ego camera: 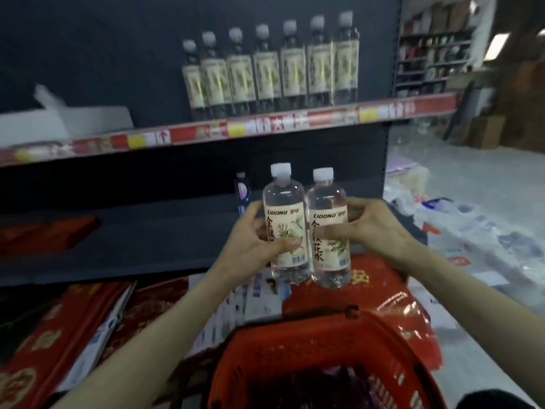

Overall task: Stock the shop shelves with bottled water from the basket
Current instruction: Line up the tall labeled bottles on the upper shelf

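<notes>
I hold two clear water bottles with white caps and cream labels upright, side by side, above the red basket (298,346). My left hand (259,240) grips the left bottle (284,208) around its label. My right hand (368,225) grips the right bottle (326,208) from the right side. The two bottles touch each other in front of the dark lower shelf (147,231). Several matching bottles (271,69) stand in a row on the upper shelf (206,134).
A single dark-labelled bottle (241,191) stands at the back of the lower shelf. White packaging (73,116) lies on the upper shelf's left. Red printed packs (59,335) and papers lie below. Plastic wrap and boxes clutter the floor (472,216) to the right.
</notes>
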`<state>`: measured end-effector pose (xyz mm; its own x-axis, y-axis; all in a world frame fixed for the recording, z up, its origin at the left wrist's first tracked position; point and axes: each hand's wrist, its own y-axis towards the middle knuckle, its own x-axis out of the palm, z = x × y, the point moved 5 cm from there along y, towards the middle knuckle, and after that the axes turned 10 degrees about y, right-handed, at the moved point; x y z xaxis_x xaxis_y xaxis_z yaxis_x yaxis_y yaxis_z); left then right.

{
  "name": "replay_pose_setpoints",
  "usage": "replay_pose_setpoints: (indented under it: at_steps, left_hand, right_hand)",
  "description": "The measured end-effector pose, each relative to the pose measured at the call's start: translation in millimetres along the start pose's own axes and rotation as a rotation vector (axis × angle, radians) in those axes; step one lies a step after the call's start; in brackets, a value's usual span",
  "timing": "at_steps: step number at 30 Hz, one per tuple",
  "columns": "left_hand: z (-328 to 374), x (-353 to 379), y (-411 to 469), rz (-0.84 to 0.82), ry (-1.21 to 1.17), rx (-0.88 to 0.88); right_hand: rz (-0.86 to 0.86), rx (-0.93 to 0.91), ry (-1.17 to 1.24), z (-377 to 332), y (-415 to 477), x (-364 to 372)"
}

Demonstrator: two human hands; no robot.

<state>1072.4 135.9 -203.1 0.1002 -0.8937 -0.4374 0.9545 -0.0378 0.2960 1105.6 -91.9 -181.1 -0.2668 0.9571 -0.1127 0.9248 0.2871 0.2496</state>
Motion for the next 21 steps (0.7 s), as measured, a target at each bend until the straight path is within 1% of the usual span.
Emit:
replay_pose_setpoints:
  at_steps: [3,6,10,16,21]
  left_hand:
    - [63,-43,19,0.082,-0.025,0.092]
    - [123,-81,32,0.121,-0.02,0.193]
    - [177,-122,51,0.16,0.02,0.291]
    - [207,-167,86,0.214,0.108,0.334]
    - [192,-198,132,0.299,0.071,0.302]
  right_hand:
    - [0.018,-0.12,0.009,-76,22,0]
    - [0.013,-0.21,0.037,-143,42,3]
    - [0.033,-0.304,0.075,-208,71,11]
    - [0.093,-0.377,-0.002,-254,124,25]
    - [0.131,-0.389,-0.039,-263,177,42]
